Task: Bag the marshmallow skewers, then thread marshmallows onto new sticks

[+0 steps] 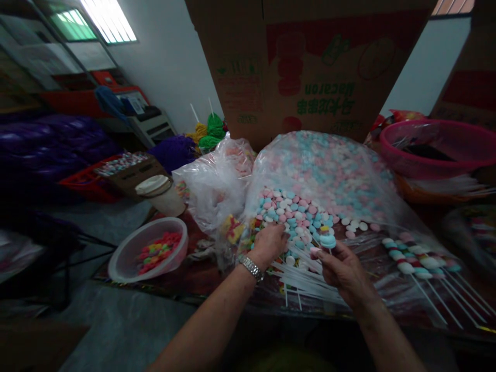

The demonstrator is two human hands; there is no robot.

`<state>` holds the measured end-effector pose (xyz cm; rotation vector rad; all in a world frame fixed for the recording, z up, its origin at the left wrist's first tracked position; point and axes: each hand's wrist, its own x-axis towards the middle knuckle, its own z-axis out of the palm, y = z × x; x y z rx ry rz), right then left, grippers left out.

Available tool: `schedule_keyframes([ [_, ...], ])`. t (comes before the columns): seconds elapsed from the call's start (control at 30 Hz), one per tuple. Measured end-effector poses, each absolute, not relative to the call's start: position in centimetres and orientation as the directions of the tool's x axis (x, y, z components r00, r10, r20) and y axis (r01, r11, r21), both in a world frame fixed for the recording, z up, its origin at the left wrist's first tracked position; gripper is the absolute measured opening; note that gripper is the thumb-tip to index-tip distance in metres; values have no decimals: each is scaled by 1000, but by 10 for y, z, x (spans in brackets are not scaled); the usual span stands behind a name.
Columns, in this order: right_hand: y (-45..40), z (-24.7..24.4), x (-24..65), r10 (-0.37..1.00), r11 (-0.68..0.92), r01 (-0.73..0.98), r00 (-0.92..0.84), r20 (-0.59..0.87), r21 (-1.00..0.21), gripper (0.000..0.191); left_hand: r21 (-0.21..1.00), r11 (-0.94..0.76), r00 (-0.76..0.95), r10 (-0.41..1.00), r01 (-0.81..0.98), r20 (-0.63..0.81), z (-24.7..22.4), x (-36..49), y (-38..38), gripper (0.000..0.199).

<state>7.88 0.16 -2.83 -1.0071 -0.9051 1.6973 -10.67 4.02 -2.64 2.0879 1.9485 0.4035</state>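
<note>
My right hand is closed round a marshmallow skewer, held upright with a pale blue piece and a yellow piece near its top. A pink piece shows by its thumb. My left hand, a metal watch on its wrist, reaches into the loose pink, blue and white marshmallows. Its fingers are curled, and their tips are hidden among the pieces. Between the hands lies a bundle of white sticks. Finished-looking marshmallow skewers lie in a row at the right.
A large clear bag of marshmallows lies behind the loose pile, before a tall cardboard box. On the left stand a white bowl of colourful pieces and a lidded bucket. A pink basin stands at the right.
</note>
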Motion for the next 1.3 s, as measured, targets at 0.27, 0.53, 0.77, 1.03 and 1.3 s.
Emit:
schedule_keyframes([
  [0.27, -6, -33, 87, 957, -284, -414, -183, -226, -865, 31, 295, -137, 154, 987, 946, -35, -27, -110, 43, 18],
  [0.53, -14, -24, 84, 965, -258, -495, -174, -197, -830, 30, 644, -25, -7, 999, 765, 48, -13, -103, 24, 19],
  [0.77, -15, -19, 61, 992, -103, -433, 15, -121, -895, 32, 963, 233, 31, 972, -137, -231, -12, -54, -7, 26],
  [1.03, -17, -25, 56, 997, -18, -205, 65, -32, -979, 29, 895, 261, 108, 965, -361, -238, -2, -48, -21, 29],
  [1.3, -18, -14, 67, 999, 29, -41, -30, 30, -999, 27, 930, 201, 60, 979, -309, -192, -4, -61, -15, 29],
])
